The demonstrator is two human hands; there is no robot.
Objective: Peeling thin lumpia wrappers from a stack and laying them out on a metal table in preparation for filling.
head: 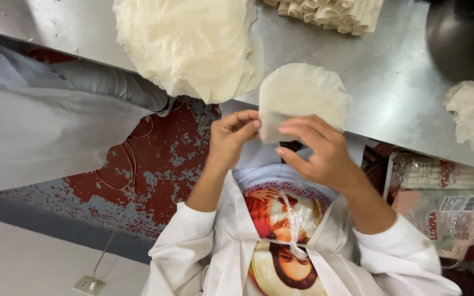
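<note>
Both hands [281,145] on round pale wrapper [303,90]

White long-sleeved coat worn open over a pale shirt printed with a red-and-orange picture; clear plastic ties knotted at the chest; bare hands, no gloves.

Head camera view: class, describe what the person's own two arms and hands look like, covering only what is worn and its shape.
Both hands, left hand and right hand, are bare: no gloves, rings or watch visible. Forearms are uncovered too. Loose white sleeves of an open white coat are pushed back to about the elbows, bunched and creased. The fingers show no coverings.
</note>
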